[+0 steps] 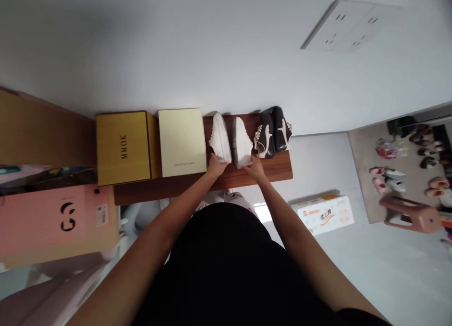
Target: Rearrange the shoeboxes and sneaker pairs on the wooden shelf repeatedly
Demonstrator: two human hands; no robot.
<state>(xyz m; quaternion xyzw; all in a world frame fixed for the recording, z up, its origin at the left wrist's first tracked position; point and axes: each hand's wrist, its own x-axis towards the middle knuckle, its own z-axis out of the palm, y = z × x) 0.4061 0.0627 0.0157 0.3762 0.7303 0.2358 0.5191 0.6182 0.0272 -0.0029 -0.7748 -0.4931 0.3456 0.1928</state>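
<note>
Two white sneakers lie side by side on a dark reddish-brown wooden shelf (275, 169). My left hand (216, 167) grips the near end of the left white sneaker (220, 136). At the near end of the right white sneaker (242, 140), my right hand (254, 168) has its fingers closed on the shoe. The two white shoes are a small gap apart. Just right of them stands a pair of dark brown sneakers (264, 135) with cream stripes and laces.
A cream box (182, 140) and a yellow box (122, 147) stand left of the shoes. Farther left is a pink box (52, 222). A white tissue package (325, 215), a brown stool (411, 214) and several shoes are at the right. A wall (212, 48) rises behind the shelf.
</note>
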